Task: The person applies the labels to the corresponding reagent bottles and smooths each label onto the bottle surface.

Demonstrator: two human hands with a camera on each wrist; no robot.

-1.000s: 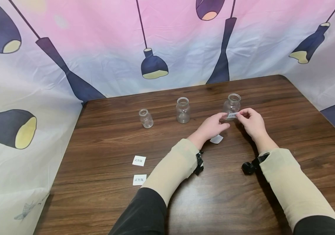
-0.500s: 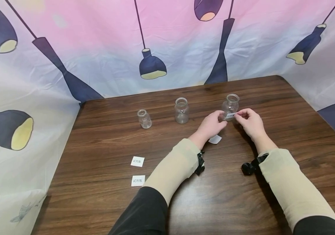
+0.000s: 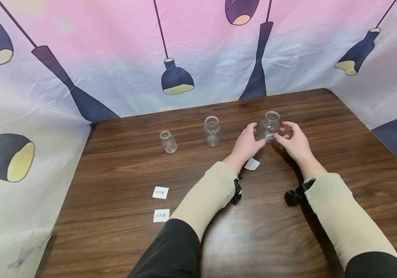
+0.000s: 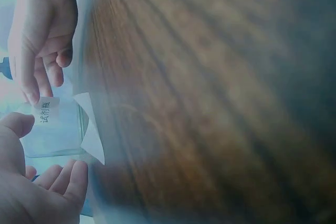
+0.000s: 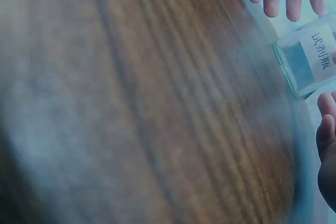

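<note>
A clear glass bottle with a wide mouth stands upright between the two hands at the right of the head view. On its front lies a white label printed with dark characters. My left hand is at the bottle's left, its fingers extended and spread apart from the glass, with the thumb at the label in the left wrist view. From the right, my right hand reaches its thumb tip to the label's other end, the other fingers loosely bent beside the bottle.
A white backing paper lies before the bottle. Two more glass bottles, a medium one and a small one, stand further left. Two printed labels, an upper label and a lower label, lie on the wooden table.
The label, pinched between the right fingers earlier, now lies against the bottle. Both hands have spread their fingers to the bottle's sides. The head view has shifted slightly right.
</note>
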